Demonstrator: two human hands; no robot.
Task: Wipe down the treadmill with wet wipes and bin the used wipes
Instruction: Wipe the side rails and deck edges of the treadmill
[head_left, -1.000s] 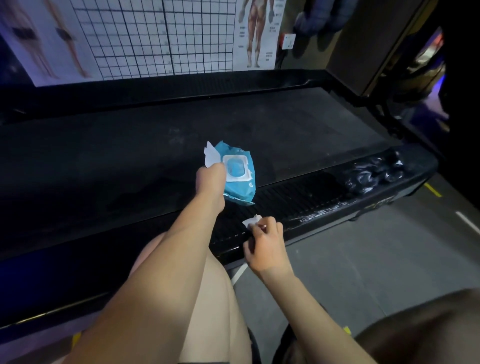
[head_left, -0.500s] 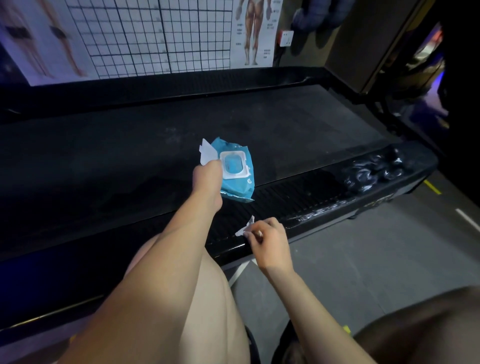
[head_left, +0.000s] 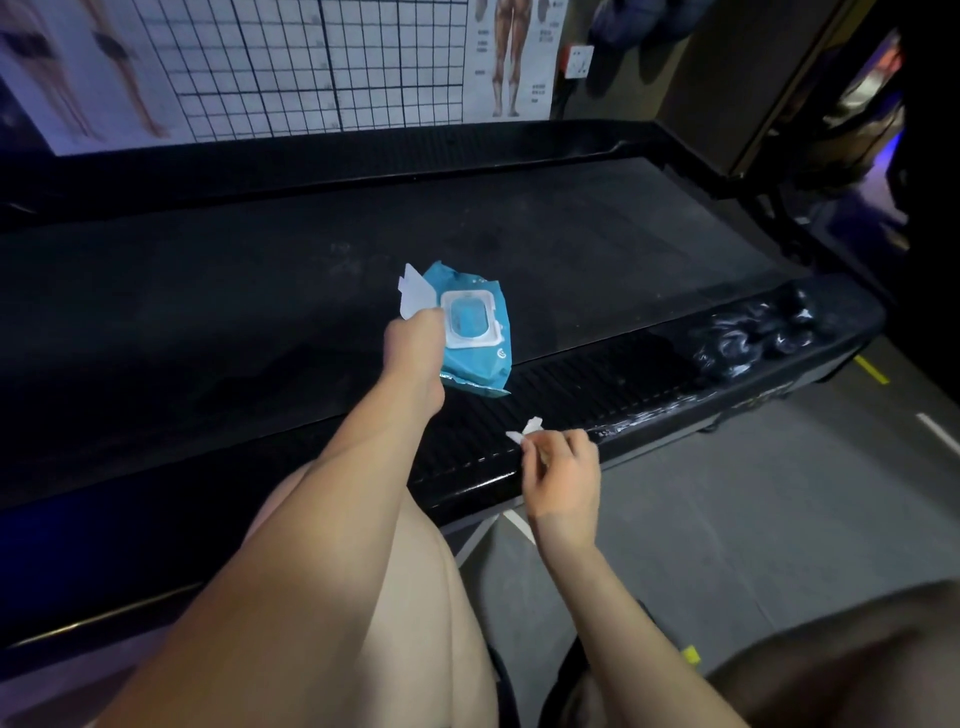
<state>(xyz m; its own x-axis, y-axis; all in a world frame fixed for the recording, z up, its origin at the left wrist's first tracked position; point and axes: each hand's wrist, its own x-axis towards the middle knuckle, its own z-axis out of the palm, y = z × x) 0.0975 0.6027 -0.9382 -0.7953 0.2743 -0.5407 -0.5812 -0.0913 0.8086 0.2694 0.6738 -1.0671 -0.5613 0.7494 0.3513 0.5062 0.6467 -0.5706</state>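
Treadmill (head_left: 260, 291) fills the middle of the frame, its dark belt running from the left edge to the right, with a ribbed black side rail (head_left: 623, 387) along its lower edge. A blue wet wipes pack (head_left: 475, 353) sits at the centre of the frame over the belt, just above the rail. Its white flip lid (head_left: 413, 293) stands open at the pack's upper left corner, showing the clear oval opening.

The left hand (head_left: 413, 340) reaches in from the lower left, fingers curled round the pack's left edge just below the open lid, gripping it. Whether the pack rests on the belt or is lifted off it cannot be told.

The right hand (head_left: 563, 475) is lower and to the right, over the rail's near edge, well apart from the pack. Its fingertips pinch a small white scrap (head_left: 527, 431) that sticks up to the upper left of the hand.

A crumpled glossy black bag (head_left: 748, 338) lies on the right end of the rail. Grey floor (head_left: 753, 519) shows at the lower right. A grid chart (head_left: 311, 62) and an anatomy poster (head_left: 514, 57) hang on the wall along the top of the frame.
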